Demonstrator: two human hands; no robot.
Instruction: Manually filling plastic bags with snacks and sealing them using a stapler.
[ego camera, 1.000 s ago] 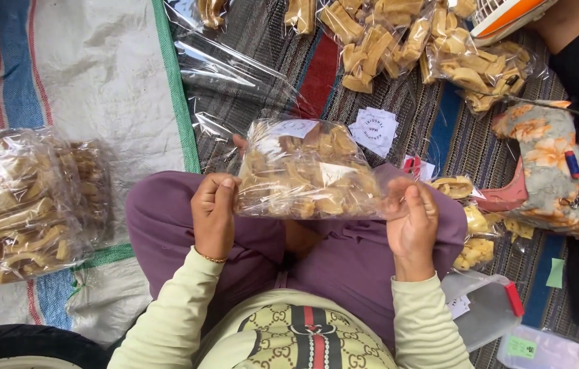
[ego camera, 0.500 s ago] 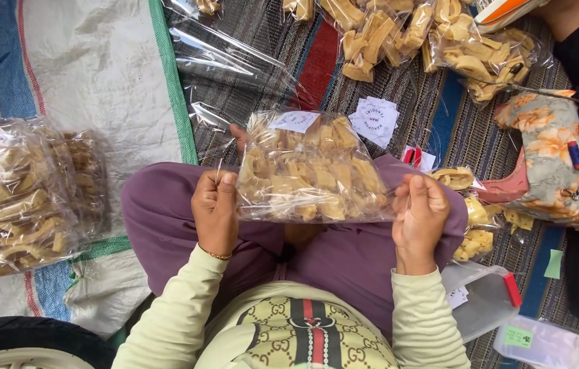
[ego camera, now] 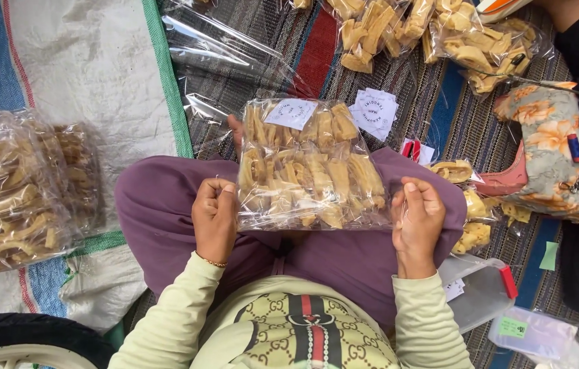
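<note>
Clear plastic bag of tan crackers (ego camera: 306, 167) sat betw. both grips, over purple lap (ego camera: 166, 205). Left hand (ego camera: 214, 219) pinched shut on bag's near-left corner; right hand (ego camera: 416, 222) clamped near-right corner. Paper labels (ego camera: 373, 113) lay beyond bag.

Our left hand (ego camera: 214, 217) pinches near-left corner of clear bag (ego camera: 310, 167) of tan crackers; our right hand (ego camera: 416, 220) pinches near-right corner. Bag stretched between our hands, above purple lap (ego camera: 160, 205), white label (ego camera: 290, 113) at far end. Left of our left hand: big sack (ego camera: 20, 188) of crackers on white tarp (ego camera: 91, 68). Beyond bag: loose labels (ego camera: 373, 113), more filled bags (ego camera: 433, 37). Just right of our right hand: small cracker packs (ego camera: 470, 215), floral pouch (ego camera: 549, 147). Near right wrist: plastic box (ego camera: 481, 294).
</note>
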